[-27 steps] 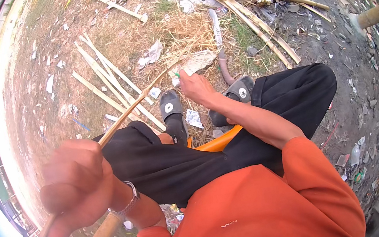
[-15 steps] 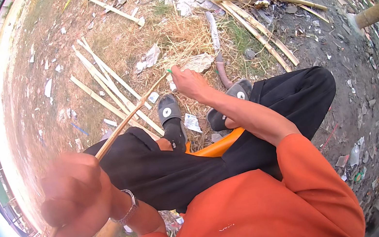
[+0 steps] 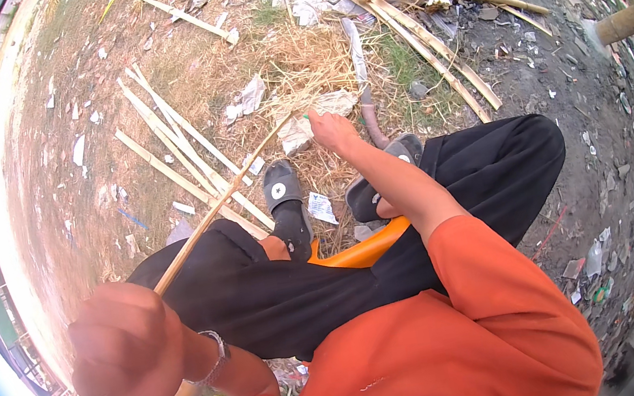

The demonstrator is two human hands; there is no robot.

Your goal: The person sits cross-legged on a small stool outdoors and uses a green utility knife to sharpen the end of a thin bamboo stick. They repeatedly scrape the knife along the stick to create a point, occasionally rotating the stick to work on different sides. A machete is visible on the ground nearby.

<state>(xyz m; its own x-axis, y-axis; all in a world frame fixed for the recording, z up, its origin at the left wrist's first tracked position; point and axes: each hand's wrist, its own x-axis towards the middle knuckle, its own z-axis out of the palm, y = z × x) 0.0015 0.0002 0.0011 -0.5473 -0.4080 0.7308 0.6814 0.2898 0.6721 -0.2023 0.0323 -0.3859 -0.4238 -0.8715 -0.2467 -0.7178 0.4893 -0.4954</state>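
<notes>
My left hand (image 3: 127, 341) is closed around a long, thin bamboo strip (image 3: 209, 218). The strip slants up across my left thigh, its far tip beyond my feet, and its near end runs past my wrist toward the lower left. Just right of that tip is my right hand (image 3: 334, 131), with its fingers closed. A small green bit (image 3: 307, 117) shows at those fingertips; the rest of whatever they hold is hidden. A narrow gap seems to part the right hand from the strip.
Several split bamboo pieces (image 3: 172, 133) lie left of my feet. Longer bamboo lengths (image 3: 425, 42) cross at the upper right. Straw shavings (image 3: 314, 67), paper scraps and litter cover the ground ahead. An orange seat (image 3: 366, 252) shows between my legs; a thick bamboo pole (image 3: 627, 23) is at far right.
My right hand has moved right and slightly nearer, away from the strip's tip. The strip still lies in my left hand, which has shifted slightly downward.
</notes>
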